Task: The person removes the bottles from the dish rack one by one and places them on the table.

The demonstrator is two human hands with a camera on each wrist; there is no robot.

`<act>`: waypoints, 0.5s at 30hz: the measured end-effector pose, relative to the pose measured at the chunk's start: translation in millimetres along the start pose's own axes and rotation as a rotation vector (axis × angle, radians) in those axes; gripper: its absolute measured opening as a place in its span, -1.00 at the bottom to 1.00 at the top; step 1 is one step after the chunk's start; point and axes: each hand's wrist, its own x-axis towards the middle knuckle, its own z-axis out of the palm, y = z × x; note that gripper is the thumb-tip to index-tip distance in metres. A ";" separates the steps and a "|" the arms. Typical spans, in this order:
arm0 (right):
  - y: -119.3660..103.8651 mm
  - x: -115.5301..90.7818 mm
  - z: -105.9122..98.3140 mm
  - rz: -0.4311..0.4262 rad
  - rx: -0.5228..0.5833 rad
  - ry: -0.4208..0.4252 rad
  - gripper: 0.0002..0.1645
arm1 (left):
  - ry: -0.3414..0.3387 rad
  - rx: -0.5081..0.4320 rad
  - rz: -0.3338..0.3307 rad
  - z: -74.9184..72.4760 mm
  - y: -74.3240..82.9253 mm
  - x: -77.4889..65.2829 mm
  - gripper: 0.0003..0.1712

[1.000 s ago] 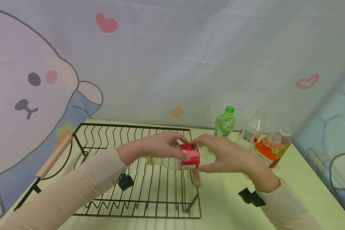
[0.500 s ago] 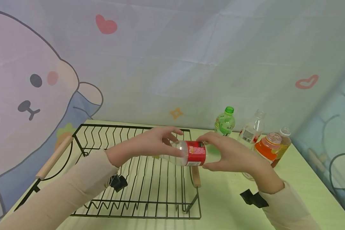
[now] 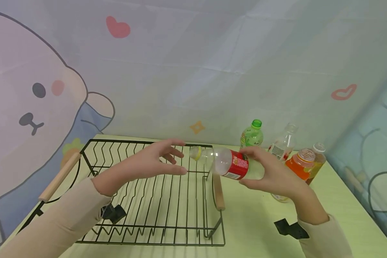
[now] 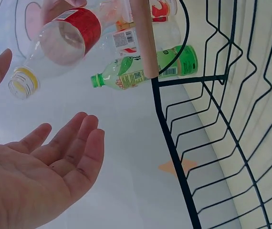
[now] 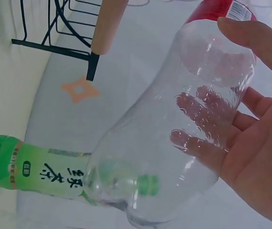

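Note:
A clear plastic bottle [image 3: 221, 161] with a red label and a yellow ring at its capless neck lies nearly sideways in the air, neck to the left. My right hand [image 3: 272, 172] grips it near the base, thumb below and fingers behind; the right wrist view shows those fingers through the clear wall of the bottle [image 5: 174, 119]. Apart from the bottle, my left hand [image 3: 148, 159] hovers over the rack with fingers spread and relaxed. In the left wrist view that hand [image 4: 50, 167] holds nothing, palm showing, just below the bottle mouth.
A black wire dish rack [image 3: 158, 226] with wooden handles [image 3: 218, 191] stands on the pale green table [image 3: 254, 229]. Behind my right hand are a green bottle [image 3: 251, 138], a clear bottle [image 3: 282, 143], an orange-labelled bottle [image 3: 301, 163] and an amber-tinted bottle [image 3: 319, 157].
My left hand has let go of the bottle and drawn back left. My right hand has carried the bottle to the right, its neck end tilting up.

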 end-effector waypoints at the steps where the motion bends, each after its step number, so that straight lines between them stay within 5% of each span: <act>1: 2.8 -1.6 0.1 0.004 0.015 0.017 -0.21 | -0.003 -0.003 0.003 -1.3 -2.5 -2.7 -0.12; 15: 22.1 -14.6 3.5 0.022 0.105 0.195 -0.16 | 0.037 -0.010 -0.034 -12.8 -33.9 -42.6 -0.21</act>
